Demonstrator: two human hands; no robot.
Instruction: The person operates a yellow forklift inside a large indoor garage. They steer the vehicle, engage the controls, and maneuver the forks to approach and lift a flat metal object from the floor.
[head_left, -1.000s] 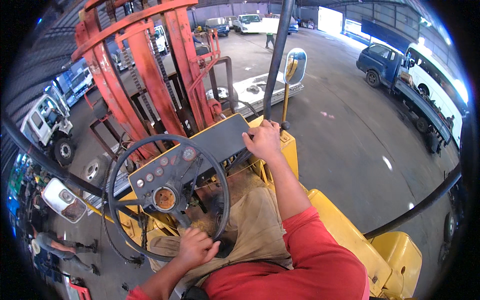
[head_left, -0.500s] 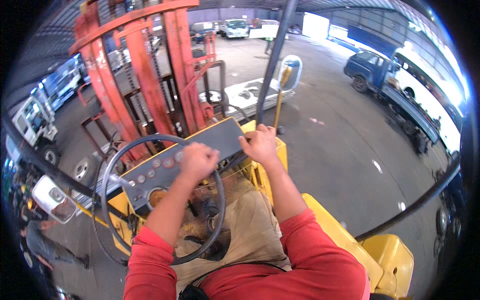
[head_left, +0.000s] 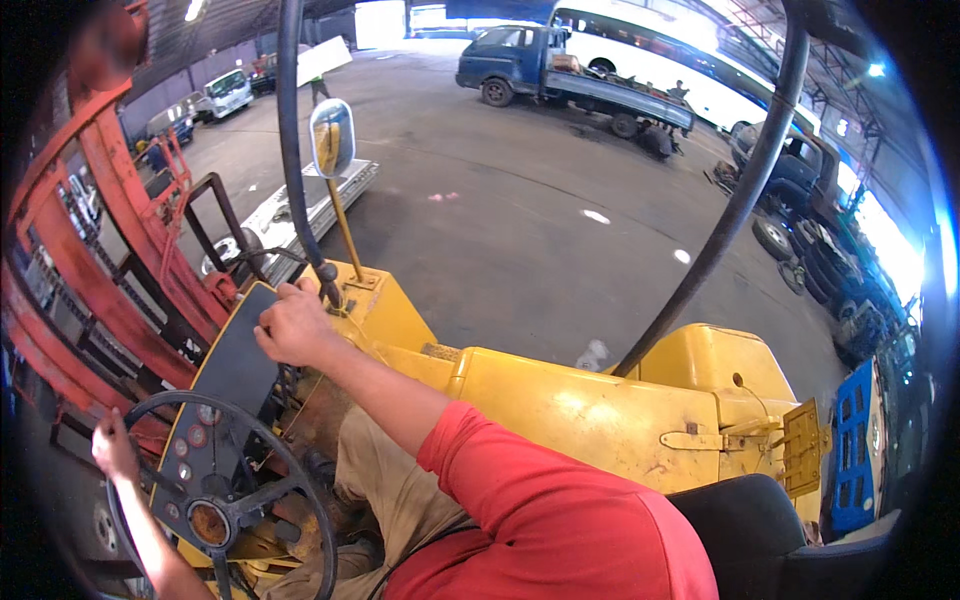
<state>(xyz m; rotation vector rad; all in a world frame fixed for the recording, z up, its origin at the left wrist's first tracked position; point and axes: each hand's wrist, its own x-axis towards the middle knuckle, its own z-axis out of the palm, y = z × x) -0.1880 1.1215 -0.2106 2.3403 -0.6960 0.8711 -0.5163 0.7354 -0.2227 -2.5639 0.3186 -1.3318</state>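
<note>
My left hand point(head_left: 116, 446) is closed on the upper left rim of the black steering wheel point(head_left: 317, 500). Behind the wheel slopes a dark dashboard point(head_left: 238, 362) with several round gauges. At the dashboard's right end, beside the foot of a black post, is my right hand point(head_left: 298, 325). Its fingers are bent over the edge, and whatever they grip is hidden beneath them. Red sleeves cover my upper arms. A red forklift mast point(head_left: 130, 215) rises ahead on the left.
Yellow bodywork point(head_left: 580, 410) runs along my right. A mirror point(head_left: 332, 140) stands on a yellow stem. Black posts point(head_left: 715, 240) frame the cab. Beyond are a blue flatbed truck point(head_left: 620, 92), a white bus, a flat white panel, tyres point(head_left: 772, 238) and a distant person.
The view has swung right, bringing the yellow side and seat into sight. My left hand has moved from the wheel's upper right to its upper left. My right hand stays by the dashboard's end.
</note>
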